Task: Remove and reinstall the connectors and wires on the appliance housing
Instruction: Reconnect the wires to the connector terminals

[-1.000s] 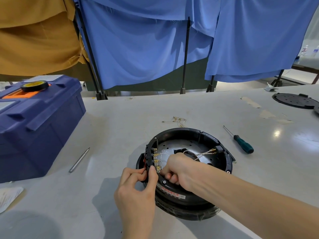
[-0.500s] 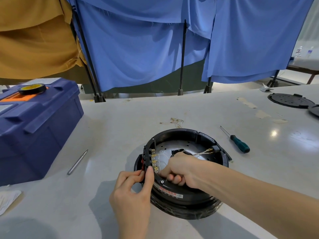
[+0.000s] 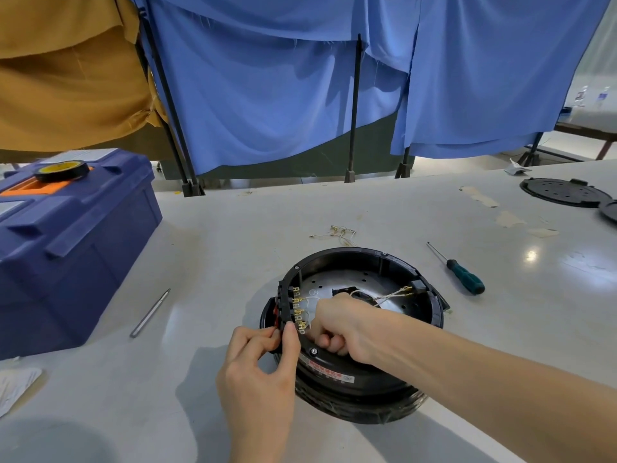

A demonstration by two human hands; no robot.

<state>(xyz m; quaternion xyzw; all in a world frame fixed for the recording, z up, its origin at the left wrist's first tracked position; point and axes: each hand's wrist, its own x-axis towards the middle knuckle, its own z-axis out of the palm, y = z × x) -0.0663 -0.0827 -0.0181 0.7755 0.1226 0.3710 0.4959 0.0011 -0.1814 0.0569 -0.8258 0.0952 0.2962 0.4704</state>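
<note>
My left hand (image 3: 257, 369) pinches the terminal block (image 3: 286, 305); right hand (image 3: 344, 325) fingers curl, seemingly gripping a connector (image 3: 302, 326); I'd pull straight, no twisting.

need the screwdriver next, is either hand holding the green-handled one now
No, the screwdriver lies on the table, apart from the left hand and right hand, which are both at the housing.

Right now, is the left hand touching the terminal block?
Touching. Head view: the left hand pinches the terminal block on the housing rim, thumb against its near end.
</note>
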